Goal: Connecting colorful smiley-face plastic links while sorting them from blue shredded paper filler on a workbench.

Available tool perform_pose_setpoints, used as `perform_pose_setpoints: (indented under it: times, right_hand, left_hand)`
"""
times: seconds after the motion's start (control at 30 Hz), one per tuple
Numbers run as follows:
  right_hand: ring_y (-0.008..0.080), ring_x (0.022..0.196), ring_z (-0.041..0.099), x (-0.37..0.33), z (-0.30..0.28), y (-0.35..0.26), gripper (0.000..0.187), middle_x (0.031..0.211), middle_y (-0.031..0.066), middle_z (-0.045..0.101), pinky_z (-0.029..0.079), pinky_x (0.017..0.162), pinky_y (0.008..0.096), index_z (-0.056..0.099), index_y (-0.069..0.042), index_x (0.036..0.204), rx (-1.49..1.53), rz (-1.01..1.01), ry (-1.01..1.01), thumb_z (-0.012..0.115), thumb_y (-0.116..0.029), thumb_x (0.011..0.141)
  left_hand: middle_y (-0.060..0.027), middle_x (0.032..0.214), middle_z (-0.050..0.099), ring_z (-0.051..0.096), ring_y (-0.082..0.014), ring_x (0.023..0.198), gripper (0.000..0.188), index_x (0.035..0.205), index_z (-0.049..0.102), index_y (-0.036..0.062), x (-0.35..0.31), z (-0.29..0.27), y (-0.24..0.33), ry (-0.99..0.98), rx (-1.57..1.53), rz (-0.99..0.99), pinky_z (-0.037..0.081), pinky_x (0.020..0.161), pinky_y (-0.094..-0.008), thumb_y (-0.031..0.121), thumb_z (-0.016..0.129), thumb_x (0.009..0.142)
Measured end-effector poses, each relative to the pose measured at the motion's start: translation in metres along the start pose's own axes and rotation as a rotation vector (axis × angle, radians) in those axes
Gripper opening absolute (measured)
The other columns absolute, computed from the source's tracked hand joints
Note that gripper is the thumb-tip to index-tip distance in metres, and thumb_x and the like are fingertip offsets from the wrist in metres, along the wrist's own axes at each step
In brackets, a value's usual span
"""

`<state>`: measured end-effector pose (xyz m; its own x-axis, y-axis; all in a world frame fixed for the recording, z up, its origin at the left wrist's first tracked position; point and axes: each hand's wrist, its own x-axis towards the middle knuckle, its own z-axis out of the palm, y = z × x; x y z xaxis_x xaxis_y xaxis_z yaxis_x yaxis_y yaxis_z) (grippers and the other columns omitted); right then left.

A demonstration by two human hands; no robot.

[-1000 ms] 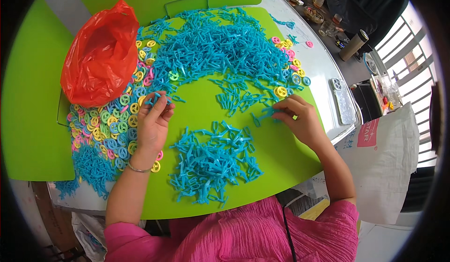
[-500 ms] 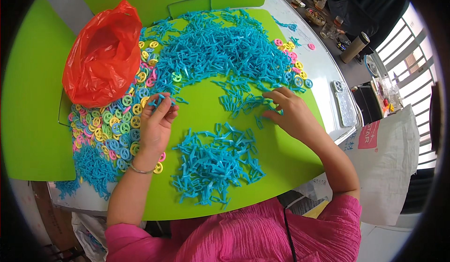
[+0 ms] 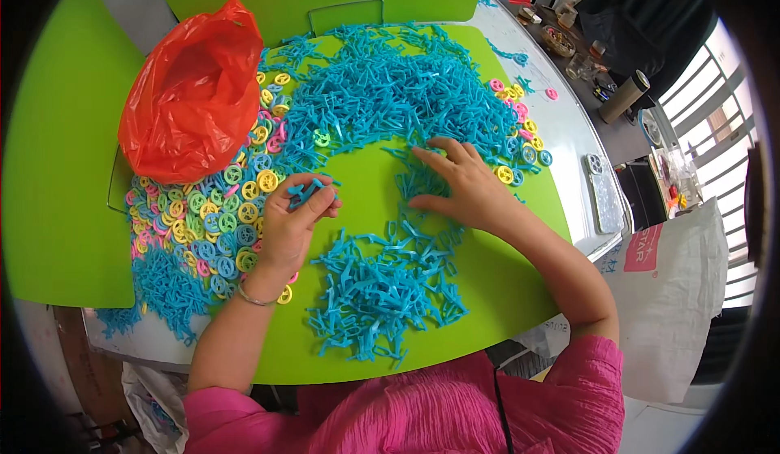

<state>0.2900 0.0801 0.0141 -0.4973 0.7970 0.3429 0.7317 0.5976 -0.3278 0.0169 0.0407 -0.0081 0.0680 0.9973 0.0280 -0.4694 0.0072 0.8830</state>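
Note:
Between the closed fingers of my left hand (image 3: pixel 286 238) are a few small blue plastic pieces (image 3: pixel 309 191), forked in shape. My right hand (image 3: pixel 479 194) has its fingers spread, palm down, over a loose group of the same blue pieces (image 3: pixel 421 181). It partly hides them, and nothing shows gripped in it. Nearer to me lies a small pile of blue pieces (image 3: pixel 386 291). Beyond both hands spreads a large blue heap (image 3: pixel 406 88), with one pale green wheel (image 3: pixel 322 138) at its front edge.
Many coloured plastic wheels (image 3: pixel 215 222) lie left of my left hand, beside a red plastic bag (image 3: pixel 187 104). A smaller blue pile (image 3: pixel 166 287) sits at the green board's (image 3: pixel 520 267) left. More wheels (image 3: pixel 528 133) and a phone (image 3: pixel 603 198) are at right.
My right hand has moved left across the board, and the loose blue pieces beneath it have shifted left too. My left hand still holds its pieces. The whole view has shifted slightly.

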Motion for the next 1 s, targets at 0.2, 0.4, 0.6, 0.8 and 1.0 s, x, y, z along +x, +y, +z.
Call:
perform_pose_setpoints:
  times: [0.2,0.4,0.6,0.8,1.0]
  right_hand:
    - [0.0314,0.11,0.053,0.004,-0.004,0.008,0.043,0.121,0.0132,0.056,0.045,0.094,0.0401,0.06,-0.009,0.12,0.251,-0.01,-0.211,0.071,-0.026,0.082]
    - [0.0308,0.112,0.052,0.018,0.007,0.022,0.025,0.12,0.0113,0.059,0.044,0.094,0.039,0.066,-0.008,0.109,0.022,0.001,0.125,0.063,-0.006,0.084]
    - [0.03,0.114,0.053,0.011,-0.01,0.031,0.029,0.125,0.0107,0.059,0.045,0.092,0.0383,0.068,-0.006,0.1,0.281,-0.169,0.017,0.051,0.009,0.081]
    - [0.0286,0.103,0.057,0.013,-0.021,0.043,0.023,0.111,0.0105,0.063,0.046,0.09,0.0356,0.068,-0.005,0.1,0.071,0.153,0.107,0.056,0.004,0.082]
    - [0.0306,0.113,0.05,0.015,-0.001,0.032,0.039,0.122,0.0094,0.058,0.042,0.096,0.0396,0.069,-0.015,0.108,-0.116,-0.083,0.04,0.057,0.005,0.077]
  left_hand:
    - [-0.0074,0.089,0.066,0.065,-0.0152,0.078,0.017,0.102,0.063,0.0008,0.0,-0.001,0.001,0.002,-0.012,-0.016,0.054,0.069,-0.0268,0.001,0.066,0.085]
    - [-0.0079,0.09,0.066,0.065,-0.0155,0.078,0.018,0.103,0.063,0.0009,0.001,0.0,0.0,-0.012,-0.015,-0.021,0.054,0.069,-0.027,0.001,0.066,0.085]
    - [-0.0077,0.09,0.067,0.065,-0.0154,0.078,0.016,0.101,0.063,0.0014,0.0,0.0,0.0,-0.002,-0.011,-0.019,0.054,0.069,-0.0273,0.001,0.066,0.085]
    - [-0.0075,0.089,0.067,0.065,-0.0153,0.078,0.016,0.101,0.063,0.0012,0.001,0.001,0.0,-0.015,-0.004,-0.017,0.054,0.069,-0.0273,0.001,0.067,0.085]
    - [-0.0078,0.085,0.067,0.065,-0.0142,0.076,0.015,0.1,0.064,0.001,-0.001,0.004,0.0,-0.026,0.114,-0.023,0.053,0.068,-0.0263,0.002,0.067,0.085]
